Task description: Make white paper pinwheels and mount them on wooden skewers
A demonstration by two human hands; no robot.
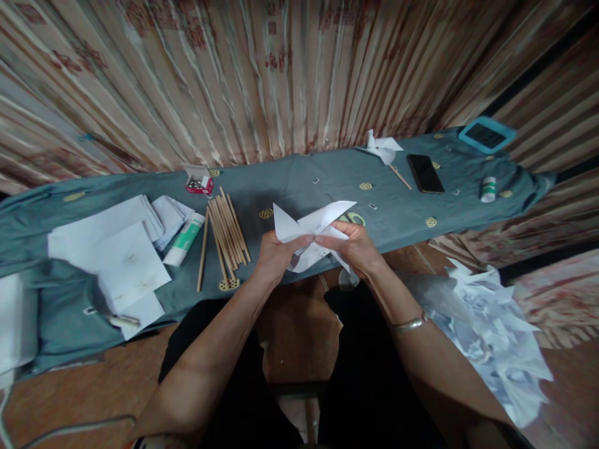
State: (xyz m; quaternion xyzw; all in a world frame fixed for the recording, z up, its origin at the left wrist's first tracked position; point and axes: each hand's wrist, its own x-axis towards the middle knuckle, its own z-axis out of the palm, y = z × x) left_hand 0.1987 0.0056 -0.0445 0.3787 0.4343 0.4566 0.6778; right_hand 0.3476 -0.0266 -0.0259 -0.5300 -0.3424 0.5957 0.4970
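A white paper pinwheel (311,227) is held up over the near edge of the cloth-covered table, its blades folded toward the middle. My left hand (276,254) pinches its left side, with the thumb at the centre. On the right side my right hand (353,248) grips it as well, and the two thumb tips meet near the middle. Partly hidden behind the paper are scissors (354,218) with green handles. Left of my hands lies a bunch of wooden sticks (227,231). A pinwheel on a stick (382,149) rests at the back of the table.
White paper sheets (126,249) and a glue stick (185,239) lie on the left, near a small red box of pins (199,182). Rightward are a phone (425,173), a blue-framed clock (486,134) and another glue tube (488,189). A bag of folded paper (491,343) stands on the floor.
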